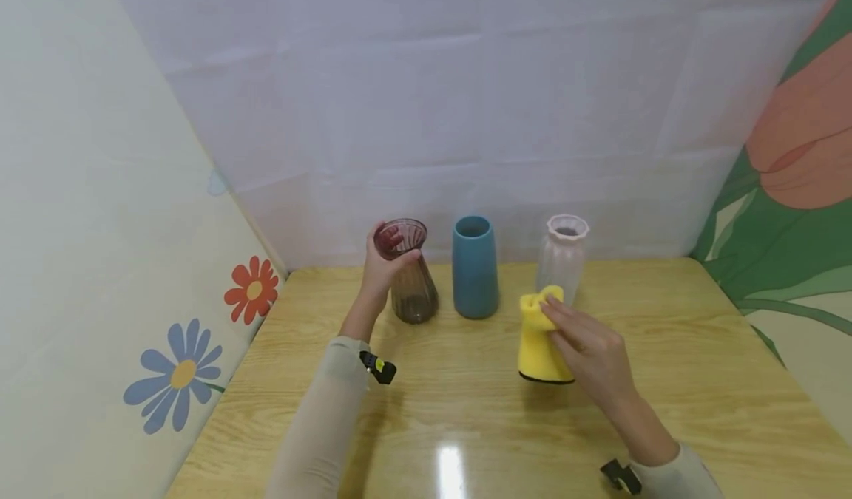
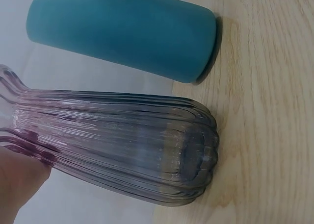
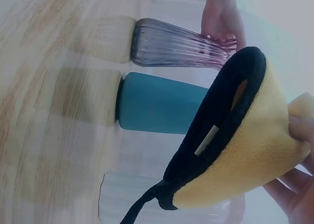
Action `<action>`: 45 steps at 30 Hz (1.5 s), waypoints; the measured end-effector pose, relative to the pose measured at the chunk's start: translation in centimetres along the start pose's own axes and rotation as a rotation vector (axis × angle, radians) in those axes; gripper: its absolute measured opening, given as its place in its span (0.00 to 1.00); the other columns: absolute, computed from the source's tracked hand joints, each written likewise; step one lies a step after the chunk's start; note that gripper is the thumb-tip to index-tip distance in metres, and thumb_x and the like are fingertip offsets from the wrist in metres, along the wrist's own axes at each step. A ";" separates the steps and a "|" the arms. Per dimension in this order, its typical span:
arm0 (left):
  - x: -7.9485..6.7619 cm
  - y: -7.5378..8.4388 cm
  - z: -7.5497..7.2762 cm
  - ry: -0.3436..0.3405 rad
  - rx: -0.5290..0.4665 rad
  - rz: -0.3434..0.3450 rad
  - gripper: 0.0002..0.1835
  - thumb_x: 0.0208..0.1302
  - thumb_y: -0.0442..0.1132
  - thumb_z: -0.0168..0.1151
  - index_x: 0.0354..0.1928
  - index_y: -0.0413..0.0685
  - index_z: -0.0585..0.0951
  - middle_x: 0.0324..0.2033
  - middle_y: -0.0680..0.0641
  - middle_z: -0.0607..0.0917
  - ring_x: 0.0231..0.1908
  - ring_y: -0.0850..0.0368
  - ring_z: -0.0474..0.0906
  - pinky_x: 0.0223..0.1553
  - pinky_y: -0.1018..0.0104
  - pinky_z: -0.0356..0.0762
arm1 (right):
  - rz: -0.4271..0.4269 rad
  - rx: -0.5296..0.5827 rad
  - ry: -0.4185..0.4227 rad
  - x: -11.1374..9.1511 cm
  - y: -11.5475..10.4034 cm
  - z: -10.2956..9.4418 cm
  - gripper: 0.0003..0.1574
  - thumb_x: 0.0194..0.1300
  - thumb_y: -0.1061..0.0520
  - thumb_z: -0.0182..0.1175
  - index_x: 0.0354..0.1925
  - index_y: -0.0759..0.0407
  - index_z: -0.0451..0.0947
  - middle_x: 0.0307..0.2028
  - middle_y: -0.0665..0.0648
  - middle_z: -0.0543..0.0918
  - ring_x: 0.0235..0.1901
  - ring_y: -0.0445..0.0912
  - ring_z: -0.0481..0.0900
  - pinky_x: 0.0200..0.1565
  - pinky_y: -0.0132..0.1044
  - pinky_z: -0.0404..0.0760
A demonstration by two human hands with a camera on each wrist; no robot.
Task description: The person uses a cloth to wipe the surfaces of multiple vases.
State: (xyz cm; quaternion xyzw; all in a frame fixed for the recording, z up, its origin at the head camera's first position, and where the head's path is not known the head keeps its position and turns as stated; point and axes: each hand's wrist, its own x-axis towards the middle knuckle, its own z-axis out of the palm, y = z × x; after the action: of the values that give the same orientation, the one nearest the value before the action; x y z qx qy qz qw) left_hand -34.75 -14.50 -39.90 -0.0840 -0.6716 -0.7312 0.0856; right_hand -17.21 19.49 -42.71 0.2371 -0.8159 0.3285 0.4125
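My left hand grips a ribbed, purple-tinted glass vase round its flared neck. In the left wrist view, the base of this glass vase is right at the wooden tabletop. A yellow cloth with black edging hangs from my right hand, pinched at its gathered top. Seen from the right wrist, the cloth flares open below, showing a dark edge, a small tag and a black loop. It overlaps the lower part of a pale fluted vase in the head view.
A matte blue vase stands upright between the glass vase and the pale one. Behind the row, a whitish sheet hangs at the table's back edge. Flower-printed panels flank the table on both sides.
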 end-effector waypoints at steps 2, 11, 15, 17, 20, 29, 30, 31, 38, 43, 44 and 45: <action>0.0 0.0 -0.1 0.002 0.002 0.003 0.54 0.56 0.28 0.74 0.78 0.50 0.51 0.70 0.38 0.66 0.69 0.46 0.65 0.69 0.54 0.65 | 0.002 -0.001 0.001 0.0 0.0 -0.1 0.27 0.52 0.68 0.72 0.52 0.57 0.87 0.52 0.60 0.86 0.50 0.53 0.87 0.59 0.20 0.70; 0.2 -0.1 -0.6 0.002 -0.023 0.043 0.56 0.55 0.28 0.73 0.79 0.48 0.48 0.72 0.37 0.63 0.70 0.45 0.63 0.70 0.54 0.63 | 0.000 -0.009 0.002 0.3 0.1 -0.2 0.27 0.52 0.68 0.72 0.53 0.57 0.87 0.53 0.59 0.86 0.49 0.56 0.87 0.59 0.21 0.70; -0.4 0.7 -0.9 0.011 0.026 0.119 0.58 0.53 0.33 0.75 0.80 0.49 0.48 0.76 0.39 0.56 0.75 0.47 0.54 0.75 0.52 0.51 | -0.040 0.010 0.049 0.6 0.0 -0.1 0.27 0.51 0.69 0.71 0.52 0.58 0.87 0.53 0.59 0.86 0.49 0.56 0.87 0.59 0.22 0.71; -0.8 1.5 -0.8 0.021 0.081 0.170 0.58 0.52 0.37 0.77 0.80 0.49 0.50 0.77 0.41 0.54 0.77 0.50 0.50 0.76 0.52 0.47 | -0.079 0.017 0.088 0.8 0.0 0.0 0.25 0.52 0.68 0.69 0.51 0.58 0.87 0.53 0.58 0.86 0.47 0.57 0.87 0.60 0.23 0.71; -1.2 3.0 -0.2 0.020 0.173 0.241 0.54 0.53 0.39 0.77 0.79 0.50 0.56 0.77 0.44 0.55 0.77 0.52 0.49 0.76 0.49 0.47 | -0.114 0.024 0.127 1.2 0.0 0.2 0.23 0.54 0.65 0.66 0.50 0.59 0.87 0.53 0.58 0.86 0.47 0.59 0.87 0.61 0.26 0.72; -2.0 6.0 3.1 -0.082 0.351 0.448 0.42 0.56 0.38 0.74 0.73 0.48 0.67 0.74 0.44 0.63 0.75 0.51 0.55 0.74 0.40 0.50 | -0.149 0.056 0.139 2.5 -0.2 0.9 0.21 0.57 0.66 0.65 0.51 0.60 0.87 0.55 0.59 0.85 0.50 0.60 0.85 0.63 0.31 0.73; -2.0 6.1 3.5 -0.101 0.366 0.454 0.42 0.57 0.40 0.74 0.73 0.49 0.67 0.74 0.44 0.64 0.75 0.52 0.55 0.73 0.40 0.51 | -0.152 0.060 0.141 2.7 -0.2 0.9 0.21 0.57 0.66 0.65 0.51 0.60 0.87 0.54 0.59 0.85 0.50 0.60 0.85 0.63 0.32 0.73; -2.0 6.1 3.8 -0.121 0.379 0.461 0.42 0.57 0.41 0.74 0.73 0.49 0.67 0.74 0.44 0.64 0.75 0.53 0.56 0.73 0.40 0.51 | -0.155 0.061 0.143 2.8 -0.2 1.0 0.21 0.58 0.66 0.65 0.51 0.60 0.87 0.54 0.59 0.85 0.50 0.60 0.85 0.63 0.31 0.73; -1.9 5.4 6.0 -0.252 0.394 0.424 0.41 0.65 0.53 0.68 0.76 0.50 0.64 0.74 0.46 0.65 0.75 0.49 0.57 0.74 0.48 0.55 | -0.175 0.047 0.149 3.5 0.0 1.5 0.18 0.62 0.63 0.62 0.50 0.61 0.87 0.53 0.60 0.86 0.49 0.61 0.86 0.63 0.29 0.72; -1.6 5.1 7.6 -0.308 0.380 0.375 0.39 0.67 0.43 0.68 0.76 0.43 0.62 0.74 0.44 0.65 0.75 0.49 0.58 0.74 0.57 0.56 | -0.194 0.037 0.140 3.9 0.4 1.9 0.18 0.63 0.63 0.63 0.51 0.61 0.87 0.54 0.60 0.86 0.50 0.60 0.85 0.64 0.29 0.71; -1.5 5.0 7.8 -0.313 0.387 0.375 0.39 0.67 0.42 0.68 0.75 0.42 0.62 0.74 0.44 0.65 0.74 0.51 0.58 0.74 0.59 0.56 | -0.197 0.037 0.137 4.0 0.5 2.0 0.18 0.63 0.64 0.63 0.51 0.61 0.87 0.55 0.60 0.85 0.50 0.60 0.85 0.64 0.29 0.71; -1.4 5.0 8.1 -0.316 0.394 0.371 0.39 0.67 0.42 0.68 0.75 0.43 0.63 0.73 0.44 0.65 0.74 0.52 0.58 0.74 0.61 0.56 | -0.200 0.035 0.132 4.1 0.5 2.1 0.19 0.61 0.65 0.64 0.52 0.61 0.87 0.55 0.59 0.85 0.50 0.60 0.85 0.64 0.29 0.71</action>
State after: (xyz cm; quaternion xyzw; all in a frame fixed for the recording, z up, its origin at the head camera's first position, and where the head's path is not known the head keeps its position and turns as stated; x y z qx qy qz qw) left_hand -32.11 -6.85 -34.76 -0.2994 -0.7785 -0.5369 0.1266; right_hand -20.87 17.84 -40.45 0.3022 -0.7535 0.3148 0.4918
